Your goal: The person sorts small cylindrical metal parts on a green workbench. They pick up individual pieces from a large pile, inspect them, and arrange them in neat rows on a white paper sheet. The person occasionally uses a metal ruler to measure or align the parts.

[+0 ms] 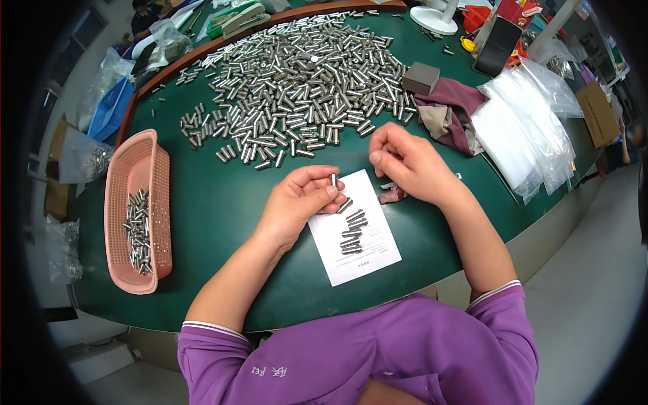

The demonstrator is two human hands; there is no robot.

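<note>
A small shiny metal pin (333, 180) stands upright between the thumb and fingers of my left hand (297, 200), over the upper left edge of a white printed sheet (341, 268). Several similar pins (352, 241) lie in a slanting row on the sheet, and the nearest is just below my left fingertips. My right hand (410, 164) hovers to the right, above the table between the sheet and a big heap of metal pins (290, 81). Its fingers are curled together, and what they hold, if anything, is hidden. A small crumpled reddish piece (391, 196) lies below that hand.
On the left stands a pink perforated basket (164, 223) with metal pins in it. To the right are a dark grey block (420, 78), a maroon cloth (455, 101) and clear plastic bags (523, 135). A wooden rim (175, 63) borders the green table (270, 312) behind the heap.
</note>
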